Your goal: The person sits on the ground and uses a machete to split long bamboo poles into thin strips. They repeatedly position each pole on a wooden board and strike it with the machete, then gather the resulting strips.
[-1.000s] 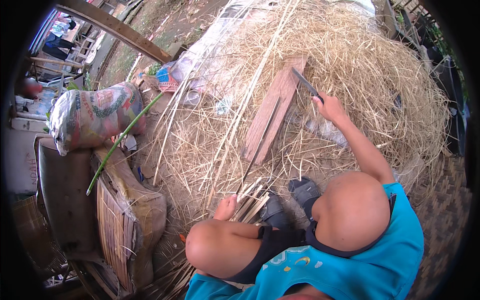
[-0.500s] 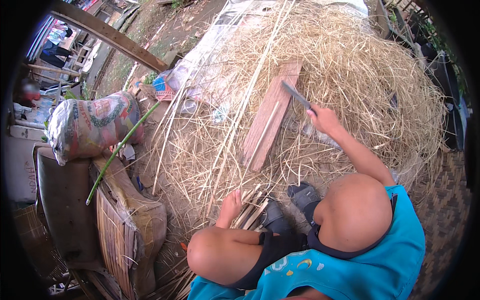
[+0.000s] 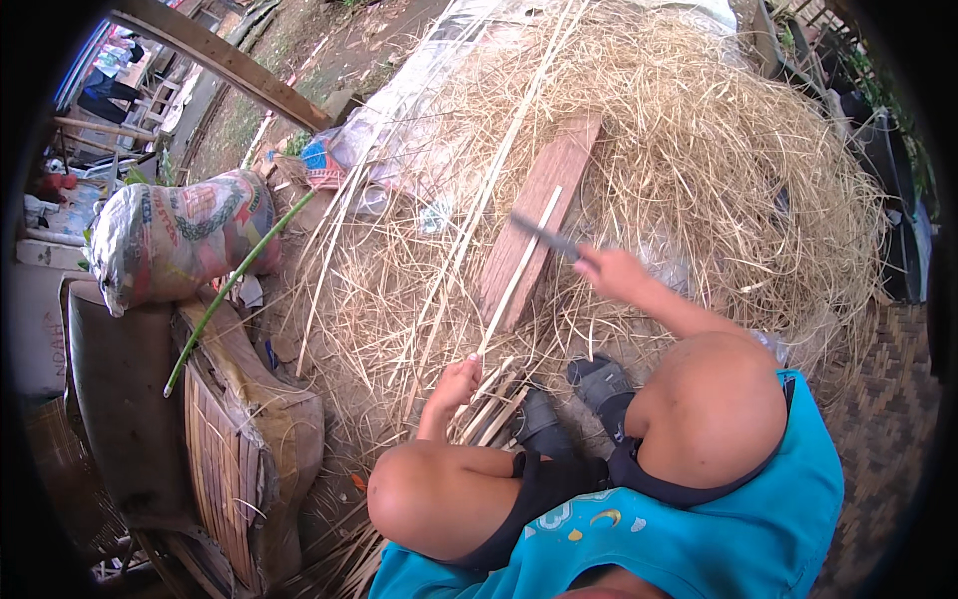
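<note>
My right hand is closed round the handle of a knife, whose dark blade lies across a thin pale bamboo strip. The strip runs lengthwise along a reddish-brown wooden board that slopes away from me. At the strip's near end, my left hand is closed on it, close to my left knee. Whether the blade touches the strip or hovers just above cannot be made out. Beside my left hand, a bundle of split strips lies by my sandals.
A large heap of curly shavings spreads behind and right of the board. Long pale strips stretch away left of it. Farther left are a stuffed sack, a green stalk and a worn wooden seat. Woven matting lies at right.
The knife has come down and nearer, from beside the board's far part to across the strip. My left hand has moved slightly up, and the strip has shifted a little away from me.
</note>
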`<action>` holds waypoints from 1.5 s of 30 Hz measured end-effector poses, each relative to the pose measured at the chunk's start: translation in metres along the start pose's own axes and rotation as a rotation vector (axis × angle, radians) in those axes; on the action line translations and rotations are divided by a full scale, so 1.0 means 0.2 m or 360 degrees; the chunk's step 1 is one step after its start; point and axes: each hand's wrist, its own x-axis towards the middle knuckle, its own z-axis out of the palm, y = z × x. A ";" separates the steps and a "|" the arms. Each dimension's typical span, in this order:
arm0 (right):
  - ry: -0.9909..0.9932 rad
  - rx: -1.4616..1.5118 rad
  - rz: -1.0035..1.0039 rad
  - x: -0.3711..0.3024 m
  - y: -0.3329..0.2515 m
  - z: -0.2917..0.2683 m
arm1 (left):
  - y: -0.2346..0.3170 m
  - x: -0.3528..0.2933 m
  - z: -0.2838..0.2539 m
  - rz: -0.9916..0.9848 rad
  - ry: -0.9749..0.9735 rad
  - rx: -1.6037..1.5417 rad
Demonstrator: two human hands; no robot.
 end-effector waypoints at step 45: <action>-0.1397 0.1121 -0.0513 0.35 -1.22 -1.02 | 0.21 -1.21 -0.05 0.1393 0.1435 0.0442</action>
